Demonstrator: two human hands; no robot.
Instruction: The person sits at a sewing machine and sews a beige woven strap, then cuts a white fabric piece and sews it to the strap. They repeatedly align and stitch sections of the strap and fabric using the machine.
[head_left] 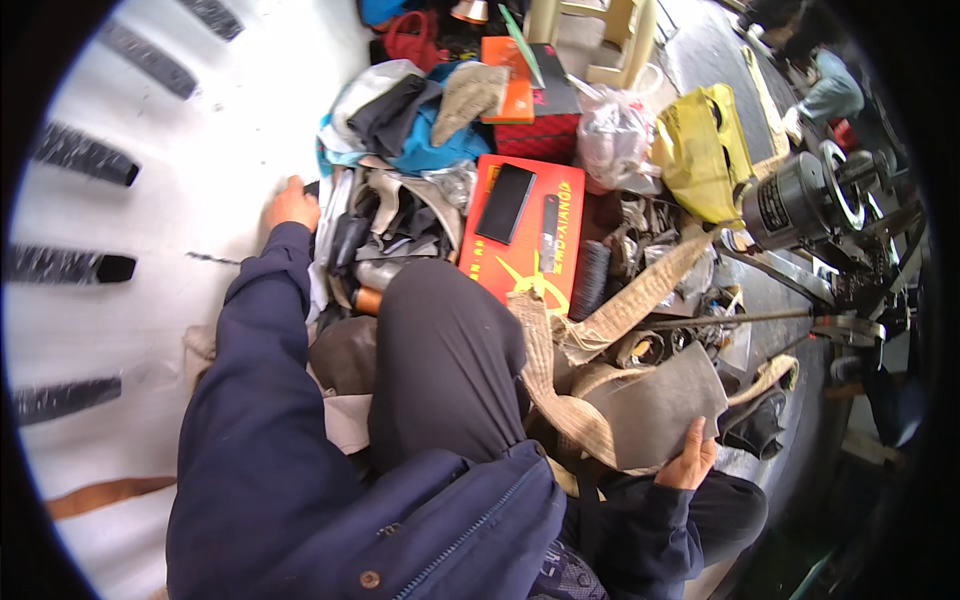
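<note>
My right hand [690, 458] pinches the lower right edge of a grey, flexible sheet [665, 405] that looks like leather or rubber; its fingers under the sheet are hidden. A wide woven beige strap [563, 405] runs beside the sheet's left side, over my lap. Stretched out to the far left, my left hand [292, 206] is closed at the edge of a heap of scraps [395, 215]. Something small and dark shows at its fingertips, too little of it to name.
A red box [525, 215] beyond my knee carries a black phone [506, 203] and a utility knife [549, 232]. Next to it stands a spool of dark thread [591, 280]. Plastic and yellow bags [705, 150] lie farther back. A machine with a motor [800, 200] stands at the right.
</note>
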